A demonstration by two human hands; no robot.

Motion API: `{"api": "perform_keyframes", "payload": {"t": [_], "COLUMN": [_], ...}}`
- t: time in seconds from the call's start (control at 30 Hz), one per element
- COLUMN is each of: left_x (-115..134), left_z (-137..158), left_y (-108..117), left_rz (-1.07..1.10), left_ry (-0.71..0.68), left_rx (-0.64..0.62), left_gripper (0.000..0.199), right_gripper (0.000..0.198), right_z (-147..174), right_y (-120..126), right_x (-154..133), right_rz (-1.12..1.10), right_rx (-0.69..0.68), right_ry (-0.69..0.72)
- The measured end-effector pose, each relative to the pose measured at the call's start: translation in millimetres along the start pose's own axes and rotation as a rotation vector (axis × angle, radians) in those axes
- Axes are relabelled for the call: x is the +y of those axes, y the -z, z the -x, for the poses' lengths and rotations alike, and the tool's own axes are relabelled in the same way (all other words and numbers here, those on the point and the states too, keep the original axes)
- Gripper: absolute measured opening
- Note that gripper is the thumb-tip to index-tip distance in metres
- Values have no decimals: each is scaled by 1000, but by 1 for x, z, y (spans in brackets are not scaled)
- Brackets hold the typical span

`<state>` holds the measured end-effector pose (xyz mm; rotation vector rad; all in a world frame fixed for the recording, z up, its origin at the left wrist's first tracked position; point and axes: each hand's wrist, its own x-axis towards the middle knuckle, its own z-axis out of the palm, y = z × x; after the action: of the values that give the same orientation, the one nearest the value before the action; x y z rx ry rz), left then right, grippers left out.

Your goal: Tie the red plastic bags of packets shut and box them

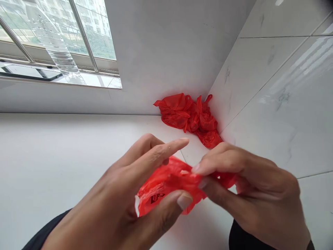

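A crumpled red plastic bag (pixel 179 180) with small dark printing is held up between my two hands over the white surface. My left hand (pixel 130 184) has its thumb laid along the near side of the bag, with the index finger stretched out above it. Its other fingers go behind the plastic and are partly hidden. On the other side, my right hand (pixel 247 184) pinches the bag between thumb and index finger. More red plastic bags (pixel 189 114), bunched or knotted, lie in the corner beyond my hands.
The white surface (pixel 52 156) meets a grey wall (pixel 161 45) behind and a marbled tile wall (pixel 281 104) on the right. At upper left, a clear water bottle (pixel 57 45) stands on the windowsill beside a dark-edged flat object (pixel 28 71). Metal bars cross the window.
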<state>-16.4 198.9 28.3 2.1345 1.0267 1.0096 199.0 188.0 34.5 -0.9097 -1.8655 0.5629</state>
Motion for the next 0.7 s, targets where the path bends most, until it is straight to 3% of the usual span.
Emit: {"api": "perform_keyframes", "payload": {"t": [0.1,0.2,0.27,0.37,0.43,0.57,0.7], "left_x": [-3,-7,-8,-6,-4,2,9], "left_z": [-9,-14,-16,-18,-19,-19,-13], "left_y": [-8,-10,-9,-11,-15,-29,-35], "left_rz": [-6,99,278,688,827,450,259], "left_ry": [13,68,144,277,343,347,246], "left_rx": [-74,-47,-1,-17,-28,42,-65], "left_gripper": [20,19,19,24,28,25,16], "right_gripper": [16,11,10,11,15,25,30], "right_z": [-3,-6,-6,-3,0,4,5], "right_y": [0,-2,-3,-3,0,2,0], "right_x": [0,1,3,2,0,-7,-8], "right_rz": [48,73,77,70,43,21,61], "right_rx": [171,205,204,217,196,131,143], "right_ry": [-2,-12,-12,-26,-43,-46,-21]}}
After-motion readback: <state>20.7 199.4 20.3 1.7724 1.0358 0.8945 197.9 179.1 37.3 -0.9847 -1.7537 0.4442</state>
